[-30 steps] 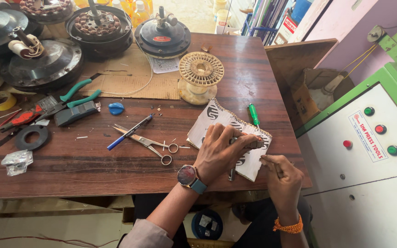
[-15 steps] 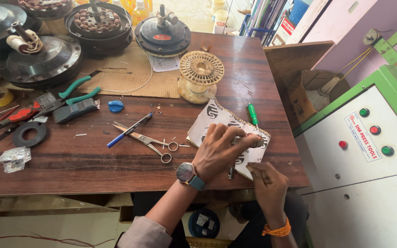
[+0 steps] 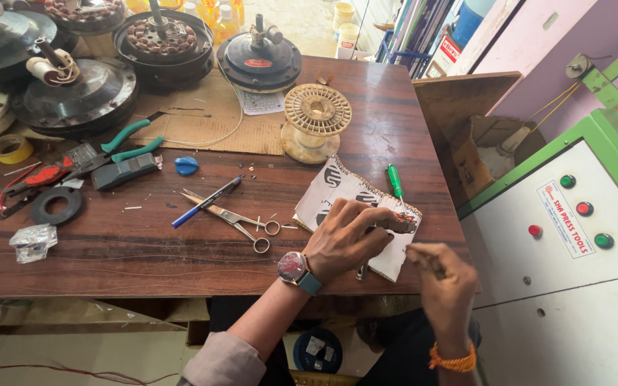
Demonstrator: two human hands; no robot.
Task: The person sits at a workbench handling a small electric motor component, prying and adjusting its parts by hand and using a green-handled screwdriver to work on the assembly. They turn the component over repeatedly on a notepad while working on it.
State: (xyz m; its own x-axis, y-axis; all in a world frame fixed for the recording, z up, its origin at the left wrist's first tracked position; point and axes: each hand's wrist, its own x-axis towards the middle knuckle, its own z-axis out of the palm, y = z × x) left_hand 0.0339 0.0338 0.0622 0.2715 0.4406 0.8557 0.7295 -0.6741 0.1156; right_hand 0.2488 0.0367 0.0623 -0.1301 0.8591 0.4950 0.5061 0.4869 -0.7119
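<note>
Holding: the left hand [image 3: 345, 239], a watch on its wrist, lies over a printed white card [image 3: 348, 207] and pinches a small brown copper-wound coil [image 3: 397, 224] between its fingertips.
Right hand: the right hand [image 3: 443, 286], nearest the camera with an orange band at the wrist, is closed around something thin; what it grips is too blurred to tell.
Change: a second ago the right hand sat close under the coil; it is now a little nearer and lower, apart from the coil, while the left hand has kept its hold. This reads as a draw away from the coil, perhaps of wire.
Coil axis: its long side runs left to right, the right end pointing toward the green cabinet [image 3: 574, 236].
Beyond: a green-handled screwdriver [image 3: 395, 183] lies just past the coil, pointing near to far.
Left on the worktop [image 3: 180, 271]: scissors [image 3: 241, 221] and a blue pen [image 3: 205, 202].
Far: a cream plastic spool [image 3: 316, 118], then dark round motor housings [image 3: 259, 61].
</note>
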